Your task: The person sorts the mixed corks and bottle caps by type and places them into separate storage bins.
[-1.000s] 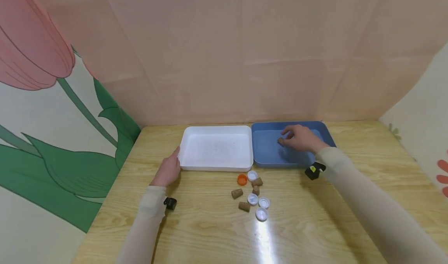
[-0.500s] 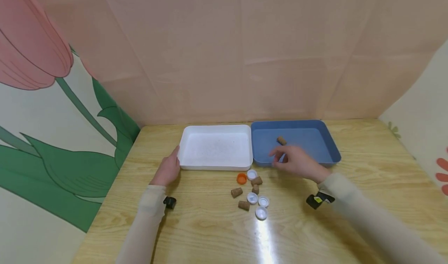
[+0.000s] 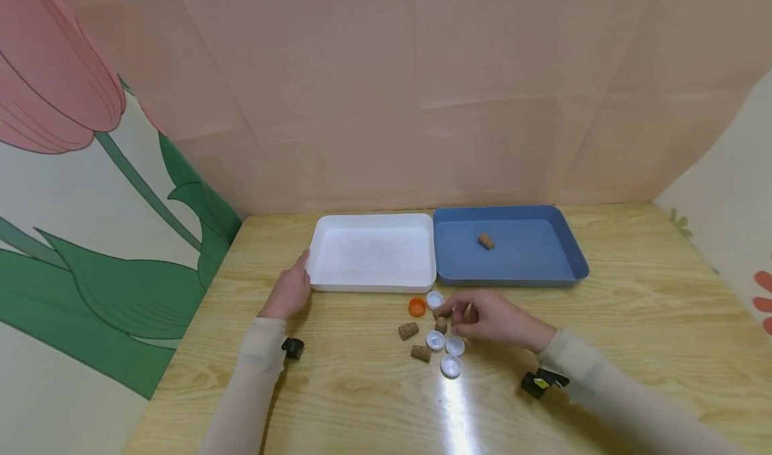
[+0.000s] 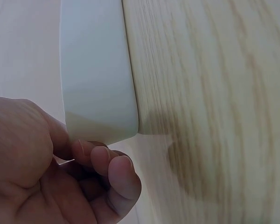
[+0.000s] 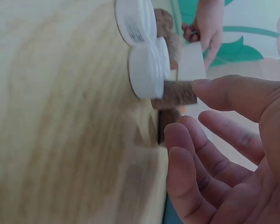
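My left hand [image 3: 289,291] grips the near-left side of the white tray [image 3: 370,287], its fingers curled against the outer wall [image 4: 98,70] in the left wrist view. My right hand [image 3: 491,317] is over the loose corks, thumb and fingers spread apart around a brown cork [image 3: 441,313] they partly hide. In the right wrist view the thumb tip is by the end of an upright cork [image 5: 179,93]; whether it touches is unclear. Other corks [image 3: 408,331] lie to the left. One cork [image 3: 486,241] lies in the blue tray [image 3: 512,283].
Several white bottle caps [image 3: 450,366] lie close beside the corks, along with an orange cap [image 3: 417,307]. Both trays stand side by side at the back of the wooden table [image 3: 350,401], before a pinkish paper backdrop [image 3: 386,106].
My right hand has let go of a cork in the blue tray, then come back toward me and left to the loose corks. The left hand has stayed at the white tray.
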`<state>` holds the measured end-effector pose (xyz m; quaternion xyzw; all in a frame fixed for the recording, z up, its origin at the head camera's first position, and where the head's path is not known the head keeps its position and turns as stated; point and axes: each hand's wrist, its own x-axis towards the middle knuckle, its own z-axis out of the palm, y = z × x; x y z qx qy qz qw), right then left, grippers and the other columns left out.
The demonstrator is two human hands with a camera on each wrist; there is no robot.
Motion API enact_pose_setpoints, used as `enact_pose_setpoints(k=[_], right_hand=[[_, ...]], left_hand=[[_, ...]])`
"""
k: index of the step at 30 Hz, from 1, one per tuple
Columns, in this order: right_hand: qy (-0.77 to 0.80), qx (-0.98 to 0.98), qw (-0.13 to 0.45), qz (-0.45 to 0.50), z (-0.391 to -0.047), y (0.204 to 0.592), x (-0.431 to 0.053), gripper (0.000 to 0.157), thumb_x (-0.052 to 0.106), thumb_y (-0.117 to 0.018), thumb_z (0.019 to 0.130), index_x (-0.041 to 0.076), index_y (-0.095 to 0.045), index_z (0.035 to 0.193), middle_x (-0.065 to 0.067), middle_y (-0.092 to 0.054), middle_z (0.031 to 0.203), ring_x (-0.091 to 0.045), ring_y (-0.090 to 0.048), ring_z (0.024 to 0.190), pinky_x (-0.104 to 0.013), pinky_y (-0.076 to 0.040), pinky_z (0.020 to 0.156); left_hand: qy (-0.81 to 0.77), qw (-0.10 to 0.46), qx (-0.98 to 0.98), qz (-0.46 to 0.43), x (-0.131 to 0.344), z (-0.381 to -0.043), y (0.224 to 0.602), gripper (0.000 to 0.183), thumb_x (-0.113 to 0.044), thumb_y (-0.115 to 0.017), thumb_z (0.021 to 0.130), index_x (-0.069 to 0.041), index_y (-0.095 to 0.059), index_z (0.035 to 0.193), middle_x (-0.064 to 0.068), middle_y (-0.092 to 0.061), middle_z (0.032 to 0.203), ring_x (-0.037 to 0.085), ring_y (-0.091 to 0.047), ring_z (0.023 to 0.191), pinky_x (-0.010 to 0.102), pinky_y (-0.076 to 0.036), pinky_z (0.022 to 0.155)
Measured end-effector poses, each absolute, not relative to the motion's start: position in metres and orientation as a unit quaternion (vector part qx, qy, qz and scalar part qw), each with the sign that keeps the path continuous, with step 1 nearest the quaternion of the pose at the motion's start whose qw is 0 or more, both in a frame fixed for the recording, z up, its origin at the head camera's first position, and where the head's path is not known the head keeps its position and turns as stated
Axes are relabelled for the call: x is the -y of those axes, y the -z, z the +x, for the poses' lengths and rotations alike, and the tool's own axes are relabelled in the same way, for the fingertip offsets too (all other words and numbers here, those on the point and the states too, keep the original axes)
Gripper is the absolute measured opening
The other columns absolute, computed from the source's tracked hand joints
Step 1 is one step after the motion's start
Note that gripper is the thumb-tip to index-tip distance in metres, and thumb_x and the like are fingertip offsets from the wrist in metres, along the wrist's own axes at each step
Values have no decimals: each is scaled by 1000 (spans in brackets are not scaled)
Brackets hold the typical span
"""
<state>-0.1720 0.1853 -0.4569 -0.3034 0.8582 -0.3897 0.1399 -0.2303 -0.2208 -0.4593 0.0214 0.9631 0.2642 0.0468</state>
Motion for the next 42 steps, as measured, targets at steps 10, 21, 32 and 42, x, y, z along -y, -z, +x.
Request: enact_pose_setpoints(k=[10,21,32,42], right_hand=[[412,-840,137,-325,-168,465,-176,34,5,-76,86,3,-68,118,3,-66,87,-7,-61,78,-26,-54,68],[410,-843,142,-318,-168,465,-175,35,5,-75,86,3,-66,119,2,-65,87,-9,-60,77,-26,-53,68],[415,-846,149,-299,-162,467,-181,45,5,-75,86,9,-63,129,-2,-65,89,-11,-59,72,-27,-52,63],[397,-853,160,-299,-160,467,-187,22,12,-78,84,11,-66,103,4,-64,85,-8,-58,72,-26,-51,63]], left_hand=[[-261,50,-964,23,220,-231,460,53,-12,-29,107,2,-19,158,32,-55,135,30,-62,101,46,-48,95],[-267,44,-962,29,221,-231,461,53,-11,-29,107,2,-20,158,32,-54,136,31,-62,108,48,-47,100],[-264,43,-963,28,222,-230,462,53,-11,-29,107,2,-20,157,33,-53,137,33,-63,109,48,-47,99],[-263,48,-963,20,221,-230,461,53,-10,-28,107,2,-19,158,31,-48,143,34,-59,120,50,-44,104]])
